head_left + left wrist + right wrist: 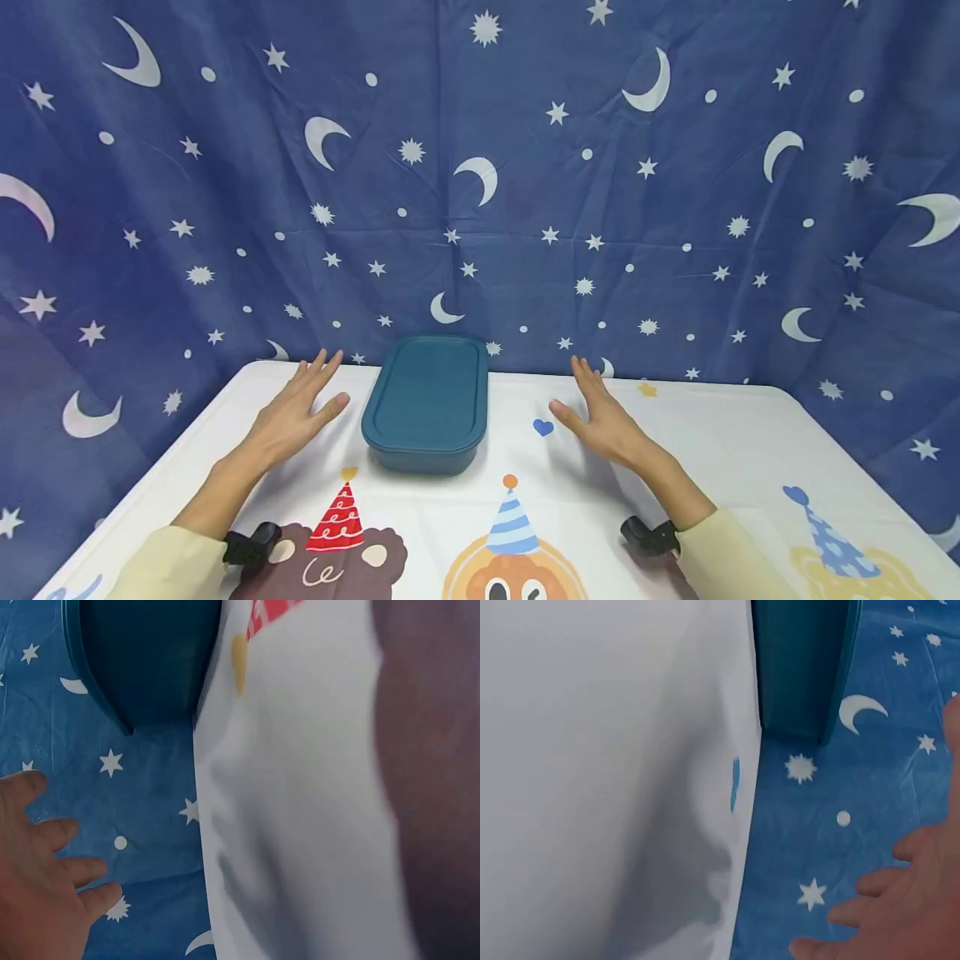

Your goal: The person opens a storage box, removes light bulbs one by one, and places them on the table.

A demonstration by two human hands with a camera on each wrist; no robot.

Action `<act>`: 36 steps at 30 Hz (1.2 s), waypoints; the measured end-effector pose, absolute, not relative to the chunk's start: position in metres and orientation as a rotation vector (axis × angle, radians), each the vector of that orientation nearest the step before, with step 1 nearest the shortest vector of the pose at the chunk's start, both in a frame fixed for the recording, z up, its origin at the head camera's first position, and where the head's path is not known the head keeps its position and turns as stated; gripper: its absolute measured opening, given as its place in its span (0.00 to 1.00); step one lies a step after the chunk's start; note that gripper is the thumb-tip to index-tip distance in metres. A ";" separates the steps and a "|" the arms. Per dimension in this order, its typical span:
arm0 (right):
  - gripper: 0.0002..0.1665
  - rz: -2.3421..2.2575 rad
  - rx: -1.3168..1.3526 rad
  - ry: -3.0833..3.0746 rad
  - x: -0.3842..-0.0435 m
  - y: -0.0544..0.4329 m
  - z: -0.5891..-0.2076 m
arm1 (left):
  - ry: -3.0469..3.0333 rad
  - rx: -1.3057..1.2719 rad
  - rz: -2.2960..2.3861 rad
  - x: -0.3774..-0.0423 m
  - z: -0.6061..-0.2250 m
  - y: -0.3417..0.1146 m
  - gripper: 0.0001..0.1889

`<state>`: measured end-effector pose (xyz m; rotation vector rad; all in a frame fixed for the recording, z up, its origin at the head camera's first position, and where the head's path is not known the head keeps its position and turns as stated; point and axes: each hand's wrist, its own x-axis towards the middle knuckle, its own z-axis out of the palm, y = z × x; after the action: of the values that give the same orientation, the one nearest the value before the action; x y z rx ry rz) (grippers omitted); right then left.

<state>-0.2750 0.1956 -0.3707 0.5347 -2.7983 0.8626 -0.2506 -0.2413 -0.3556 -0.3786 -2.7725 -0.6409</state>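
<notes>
Container [423, 461] shows its lid [427, 390] from above only in the head view; left hand [288, 421], right hand [606, 423] have fingers apart.

A: Head view, lighting?
B: Bright, even; desk [750, 450] near-white, clear to its far edge. Soft shadows [588, 475] lie on it below the hands [292, 421] [606, 423].
A: Wrist views?
B: Dimmer, greyer. Left wrist: brown print [439, 772] towards the desk's near edge, blurred. Right wrist: broad grey shadow, fuzzy outline, nearing the far edge.
</notes>
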 end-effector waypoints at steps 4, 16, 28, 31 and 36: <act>0.51 0.934 0.569 -2.768 -0.272 0.186 -0.375 | -2.749 -0.366 -0.758 -0.247 -0.361 -0.233 0.38; 0.52 1.055 0.694 -2.785 -0.263 0.148 -0.386 | -2.582 -0.473 -1.161 -0.232 -0.380 -0.206 0.32; 0.60 1.430 0.655 -2.776 -0.249 0.106 -0.384 | -2.563 -0.519 -1.384 -0.228 -0.385 -0.206 0.37; 0.61 1.526 0.637 -2.788 -0.247 0.100 -0.386 | -2.589 -0.503 -1.440 -0.230 -0.388 -0.207 0.41; 0.65 1.512 0.676 -2.766 -0.246 0.094 -0.388 | -2.632 -0.477 -1.521 -0.234 -0.391 -0.204 0.48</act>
<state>-0.2460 0.0944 -0.3881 0.6759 -2.7661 1.5122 -0.2342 -0.2039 -0.3909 -0.4769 -2.6315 -1.5212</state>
